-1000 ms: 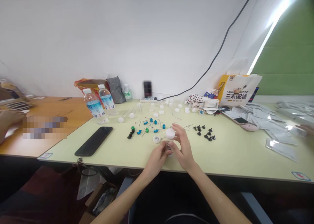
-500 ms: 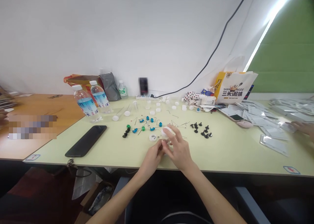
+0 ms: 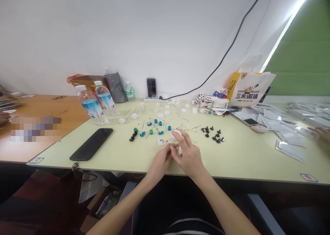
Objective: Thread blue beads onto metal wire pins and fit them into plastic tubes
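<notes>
My left hand (image 3: 161, 162) and my right hand (image 3: 189, 156) meet near the table's front edge. Between them is a small clear container with a white cap (image 3: 176, 135) on top. The left fingers are wrapped round its lower part, largely hidden. My right fingers curl over the cap, with the thumb lower down by the left fingertips. Just left of the cap lies a white lid (image 3: 161, 142) with tiny pieces in it. Blue knobs (image 3: 169, 128), a green knob (image 3: 151, 132) and thin metal pins lie behind. Black screws (image 3: 207, 135) are spread to the right.
A black phone (image 3: 91, 144) and two water bottles (image 3: 91, 106) stand or lie at left. White caps (image 3: 167, 112) and clear tubes are farther back. Flat white packs (image 3: 291, 150) cover the right side, where another person's hand (image 3: 321, 133) reaches in.
The view has shifted slightly. Both hands stay together at the capped container, and the right fingers have moved only a little on the cap.
</notes>
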The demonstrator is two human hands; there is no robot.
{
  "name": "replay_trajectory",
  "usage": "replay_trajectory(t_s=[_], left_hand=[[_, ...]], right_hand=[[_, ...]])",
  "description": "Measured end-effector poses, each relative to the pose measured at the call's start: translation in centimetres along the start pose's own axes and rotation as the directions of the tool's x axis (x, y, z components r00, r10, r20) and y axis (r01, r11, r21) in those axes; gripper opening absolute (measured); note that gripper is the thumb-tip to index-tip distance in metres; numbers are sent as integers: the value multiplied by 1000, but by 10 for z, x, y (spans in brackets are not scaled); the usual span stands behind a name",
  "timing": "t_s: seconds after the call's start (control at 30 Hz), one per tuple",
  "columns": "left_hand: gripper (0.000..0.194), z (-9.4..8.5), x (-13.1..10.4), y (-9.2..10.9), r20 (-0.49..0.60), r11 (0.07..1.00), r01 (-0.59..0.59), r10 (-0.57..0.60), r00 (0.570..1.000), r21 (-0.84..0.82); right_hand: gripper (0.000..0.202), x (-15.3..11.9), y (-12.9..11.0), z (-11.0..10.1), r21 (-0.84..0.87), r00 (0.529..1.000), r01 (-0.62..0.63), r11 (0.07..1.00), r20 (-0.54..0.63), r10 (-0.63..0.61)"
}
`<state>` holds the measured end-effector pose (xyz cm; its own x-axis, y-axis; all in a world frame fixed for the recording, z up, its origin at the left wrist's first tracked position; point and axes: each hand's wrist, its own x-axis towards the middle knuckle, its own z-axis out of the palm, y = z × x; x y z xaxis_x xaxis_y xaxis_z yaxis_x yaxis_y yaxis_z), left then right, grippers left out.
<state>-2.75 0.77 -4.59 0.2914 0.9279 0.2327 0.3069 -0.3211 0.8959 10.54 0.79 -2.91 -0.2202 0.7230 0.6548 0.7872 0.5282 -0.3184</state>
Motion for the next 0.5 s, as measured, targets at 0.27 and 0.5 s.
replay_trajectory(t_s=[0.27, 0.5], left_hand=[[28, -1, -2, 0, 9, 1000, -12, 11, 1000, 21], [44, 2, -7, -10, -8, 988, 24, -23, 1000, 153]], right_hand=[[58, -5, 1, 14, 94, 998, -42, 995, -40, 46], [66, 0, 36, -3, 429, 960, -239, 871, -31, 279]])
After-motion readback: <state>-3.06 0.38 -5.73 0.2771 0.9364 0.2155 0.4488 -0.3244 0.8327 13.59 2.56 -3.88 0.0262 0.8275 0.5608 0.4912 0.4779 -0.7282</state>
